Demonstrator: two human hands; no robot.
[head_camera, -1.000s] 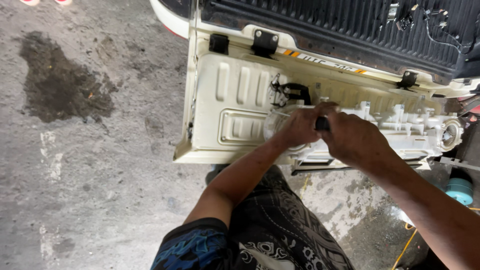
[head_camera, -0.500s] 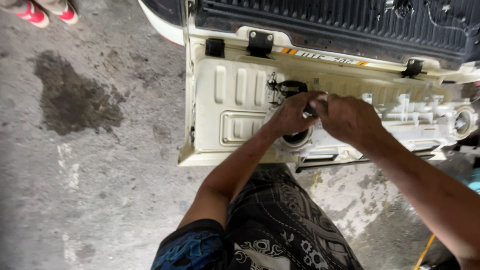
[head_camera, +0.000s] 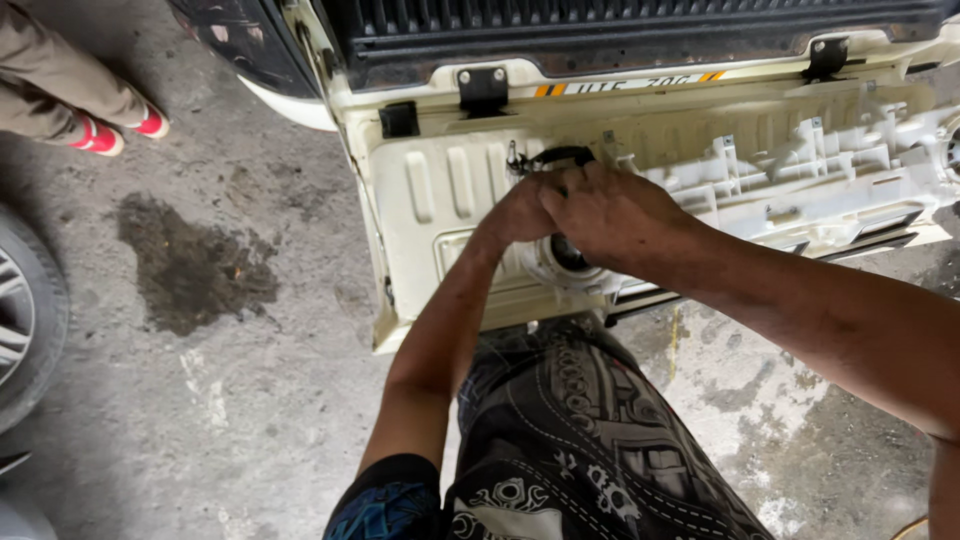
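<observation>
Here, both hands meet over the inner face of a cream-white tailgate panel, which lies open and flat below the dark truck bed. The left hand is curled against the panel just under a black cable loop, and the right hand overlaps it from the right, fingers bent and closed down over the same spot. What either hand grips cannot be told, since the fingers cover the point of contact; a small part may sit between them. Directly beneath the right hand a round dark opening with a pale rim shows in the panel. The panel itself is pressed sheet metal with raised ribs and rectangular recesses, grimy in places, carrying two black hinge brackets along its upper edge and a white plastic frame to the right. The concrete floor carries a dark oil stain. Another person's red-and-white shoes stand at upper left, well apart.
</observation>
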